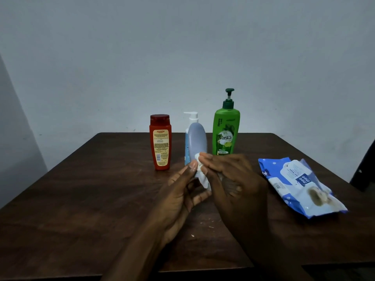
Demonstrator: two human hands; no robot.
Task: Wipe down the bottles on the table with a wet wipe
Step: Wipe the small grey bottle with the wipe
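A grey-blue bottle (197,140) is held up over the middle of the table, its lower end in my left hand (182,191). My right hand (229,175) presses a white wet wipe (203,175) against the bottle's lower part. Behind it stands a white and light-blue pump bottle (190,118), mostly hidden. A red bottle (161,141) stands upright to the left. A tall green pump bottle (225,132) stands to the right, near the table's far edge.
A blue and white wet-wipe pack (300,185) lies on the dark wooden table (81,189) to the right of my hands. A pale wall rises behind the table. A dark object (365,165) shows at the right edge.
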